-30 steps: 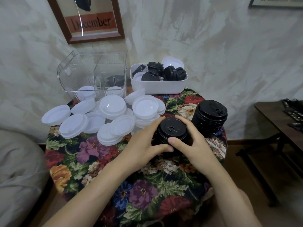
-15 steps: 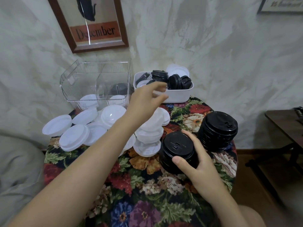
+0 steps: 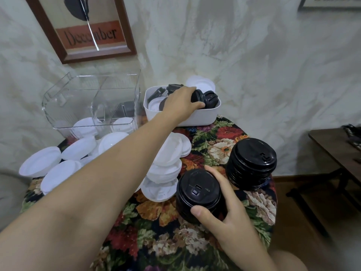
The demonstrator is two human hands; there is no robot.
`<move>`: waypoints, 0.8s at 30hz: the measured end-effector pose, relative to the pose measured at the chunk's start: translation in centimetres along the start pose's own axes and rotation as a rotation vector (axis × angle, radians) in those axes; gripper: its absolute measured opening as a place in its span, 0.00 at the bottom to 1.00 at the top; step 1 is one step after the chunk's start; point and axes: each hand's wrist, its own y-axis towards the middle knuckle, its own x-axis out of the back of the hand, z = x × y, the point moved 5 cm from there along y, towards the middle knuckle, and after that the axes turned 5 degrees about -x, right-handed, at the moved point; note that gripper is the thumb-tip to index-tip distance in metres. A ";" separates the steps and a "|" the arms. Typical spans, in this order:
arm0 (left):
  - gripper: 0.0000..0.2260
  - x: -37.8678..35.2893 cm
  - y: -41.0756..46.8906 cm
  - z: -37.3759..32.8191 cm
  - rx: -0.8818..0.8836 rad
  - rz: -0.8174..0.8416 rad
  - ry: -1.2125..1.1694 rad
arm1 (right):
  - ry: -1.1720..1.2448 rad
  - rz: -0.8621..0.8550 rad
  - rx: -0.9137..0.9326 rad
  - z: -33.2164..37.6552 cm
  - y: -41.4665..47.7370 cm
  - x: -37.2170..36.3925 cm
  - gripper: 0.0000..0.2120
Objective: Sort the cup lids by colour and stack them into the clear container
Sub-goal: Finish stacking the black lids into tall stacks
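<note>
My left hand [image 3: 180, 103] is stretched out to the white bin [image 3: 203, 119], which sits just right of the clear container [image 3: 58, 106]. Its fingers [image 3: 186, 90] are curled over a black lid [image 3: 197, 97] standing on edge among the mixed lids there, with the thumb tucked under it, so I judge it gripped and ready to lift. That bin looks like the unsorted supply, which is why I reach there and not for the desk [image 3: 156, 235].

My right hand [image 3: 226, 210] wraps the near stack [image 3: 197, 192] of black lids, well in front and to the right of the container. The thumb is across the stack's front and the fingers [image 3: 214, 174] round its back. I hold it to steady it, I think: nested lids this tall would tip when another is pressed on top. A taller far stack [image 3: 252, 163] of black lids stands free, further right of the container.

White lids [image 3: 56, 173] lie loose and overlapping on the desk just in front of the container, some in short piles. They are separated by colour but not squared up. Inside the container I can make out a few white lids [image 3: 122, 124] on the floor and something dark behind the divider. The clear wall blurs it, so I cannot say what.

By my reckoning the sorting is well along, and most of the stacking into the container is not yet done.
</note>
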 end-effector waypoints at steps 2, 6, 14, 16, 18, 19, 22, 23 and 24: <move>0.24 -0.3 0.0 0.2 0.008 0.006 -0.016 | -0.007 0.005 -0.006 -0.1 0.0 0.1 0.33; 0.30 -0.3 -0.4 0.4 0.021 -0.053 -0.029 | -0.007 -0.001 -0.004 -0.1 0.1 0.1 0.34; 0.29 2.4 -1.4 0.5 -0.034 -0.219 -0.035 | -0.026 -0.016 0.022 -0.1 0.0 0.1 0.35; 0.29 3.2 -2.3 0.4 -0.044 -0.232 -0.045 | -0.021 -0.018 0.027 -0.2 0.1 0.1 0.34; 0.28 4.1 -3.8 0.3 -0.050 -0.244 -0.091 | -0.014 -0.020 0.029 -0.1 0.1 0.1 0.34; 0.28 4.6 -4.7 0.2 -0.049 -0.244 -0.127 | -0.015 -0.021 0.032 -0.1 0.0 0.1 0.34; 0.27 6.2 -8.0 -0.4 -0.037 -0.220 -0.207 | -0.039 -0.027 0.041 -0.2 0.1 0.1 0.35; 0.27 6.6 -9.2 -0.8 -0.039 -0.199 -0.228 | -0.044 -0.031 0.045 -0.2 0.1 0.1 0.36; 0.28 6.9 -10.5 -1.2 -0.043 -0.161 -0.256 | -0.047 -0.033 0.046 -0.2 0.1 0.1 0.36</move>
